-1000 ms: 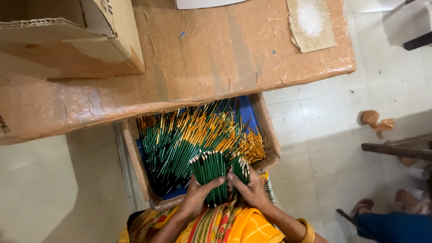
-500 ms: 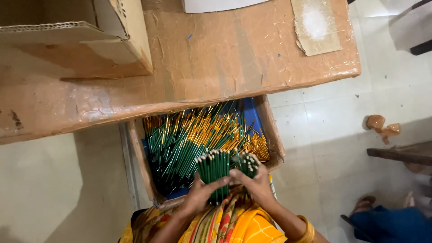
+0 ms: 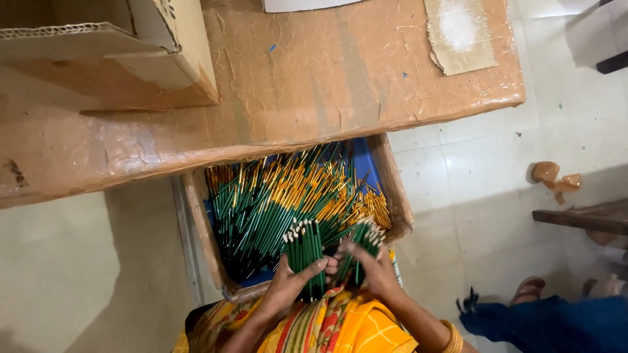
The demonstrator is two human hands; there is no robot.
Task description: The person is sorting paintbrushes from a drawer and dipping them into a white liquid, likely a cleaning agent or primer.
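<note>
Pencils (image 3: 304, 252), green with gold ends, have been split into two upright bundles at lower centre, where one bunch was gripped a second ago. The left hand (image 3: 288, 287) is closed around one, the right hand (image 3: 373, 271) around the other (image 3: 365, 245) (smaller), over the heaped cardboard box (image 3: 399, 196).

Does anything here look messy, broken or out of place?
A little. The green pencils lie criss-crossed in the cardboard tray rather than in rows. The brown paper over the table is wrinkled and scuffed. Two brownish lumps sit loose on the floor tiles. The left hand and right hand each hold a tidy bundle.
</note>
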